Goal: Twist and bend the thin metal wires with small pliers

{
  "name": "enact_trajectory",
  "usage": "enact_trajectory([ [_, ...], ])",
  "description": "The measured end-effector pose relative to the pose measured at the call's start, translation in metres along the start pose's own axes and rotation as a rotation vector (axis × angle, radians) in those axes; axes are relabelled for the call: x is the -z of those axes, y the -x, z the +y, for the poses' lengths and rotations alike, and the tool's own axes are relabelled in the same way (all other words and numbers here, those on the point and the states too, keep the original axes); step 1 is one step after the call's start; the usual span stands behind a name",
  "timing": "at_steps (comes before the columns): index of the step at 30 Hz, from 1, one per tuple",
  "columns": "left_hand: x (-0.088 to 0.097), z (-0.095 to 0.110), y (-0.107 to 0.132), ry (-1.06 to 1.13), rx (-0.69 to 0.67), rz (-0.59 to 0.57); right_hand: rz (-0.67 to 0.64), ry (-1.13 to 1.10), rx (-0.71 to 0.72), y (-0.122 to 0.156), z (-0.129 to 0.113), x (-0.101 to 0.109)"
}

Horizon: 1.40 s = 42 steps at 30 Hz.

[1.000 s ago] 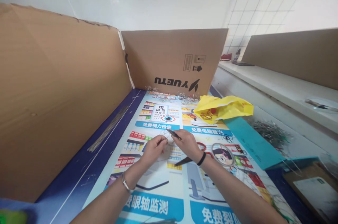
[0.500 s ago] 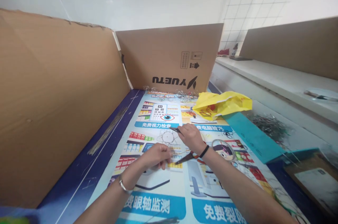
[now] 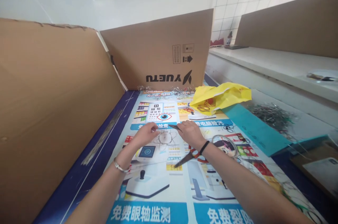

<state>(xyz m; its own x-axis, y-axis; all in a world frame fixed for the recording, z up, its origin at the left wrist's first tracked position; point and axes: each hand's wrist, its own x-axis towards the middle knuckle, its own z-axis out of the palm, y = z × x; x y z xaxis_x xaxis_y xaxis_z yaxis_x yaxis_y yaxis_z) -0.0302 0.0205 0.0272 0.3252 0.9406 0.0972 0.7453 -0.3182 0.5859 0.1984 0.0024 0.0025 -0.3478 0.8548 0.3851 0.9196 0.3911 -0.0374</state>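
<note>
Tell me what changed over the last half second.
The left hand has moved forward and slightly left; whether it holds anything is unclear. The right hand still grips the dark pointed tool. The scissors and yellow bag stayed put.

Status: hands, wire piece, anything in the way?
Right hand grips dark pointed metal tool. Left hand half-curled, hold unclear. Thin looped wire piece near both. Orange-handled metal scissors nearby, partly hidden.

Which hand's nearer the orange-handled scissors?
Right. The right hand is just beyond the scissors, its wrist partly hiding them; the left hand is farther off, beyond them and to the left.
</note>
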Motion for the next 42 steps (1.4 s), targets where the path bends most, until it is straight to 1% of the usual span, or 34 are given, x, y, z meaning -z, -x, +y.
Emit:
enact_trajectory([
  [2,-0.011,-0.001,-0.015,-0.038,-0.031,-0.001,-0.011,-0.002,0.010,-0.001,0.001,-0.001],
  [4,-0.022,-0.002,-0.025,-0.048,-0.073,-0.009,-0.017,-0.005,0.015,-0.002,0.001,-0.002],
  [6,-0.031,-0.002,-0.029,-0.042,-0.115,-0.008,-0.019,0.001,0.012,-0.003,0.001,-0.003],
  [9,-0.037,-0.005,-0.030,-0.009,-0.140,0.021,-0.024,0.024,0.011,-0.004,0.001,-0.005],
  [14,-0.039,-0.011,-0.026,0.135,-0.094,0.084,0.001,0.052,0.021,-0.004,0.001,-0.009],
  [19,-0.039,-0.008,-0.020,0.302,-0.098,0.074,0.018,0.083,0.012,-0.001,-0.001,-0.006],
  [22,-0.040,-0.007,-0.019,0.369,-0.058,0.067,0.018,0.084,0.013,-0.001,-0.002,-0.005],
  [25,-0.040,-0.006,-0.019,0.365,-0.005,0.044,0.034,0.088,0.008,-0.001,-0.001,-0.007],
  [27,-0.040,-0.004,-0.019,0.353,0.002,0.040,0.037,0.088,0.007,-0.001,0.000,-0.009],
  [32,-0.039,0.001,-0.017,0.301,-0.032,0.051,0.026,0.088,0.022,-0.001,0.000,-0.010],
  [35,-0.039,0.002,-0.016,0.282,-0.064,0.063,0.047,0.103,0.040,-0.001,0.000,-0.009],
  [42,-0.040,0.001,-0.017,0.235,-0.055,0.065,0.097,0.136,0.096,0.000,-0.002,-0.007],
])
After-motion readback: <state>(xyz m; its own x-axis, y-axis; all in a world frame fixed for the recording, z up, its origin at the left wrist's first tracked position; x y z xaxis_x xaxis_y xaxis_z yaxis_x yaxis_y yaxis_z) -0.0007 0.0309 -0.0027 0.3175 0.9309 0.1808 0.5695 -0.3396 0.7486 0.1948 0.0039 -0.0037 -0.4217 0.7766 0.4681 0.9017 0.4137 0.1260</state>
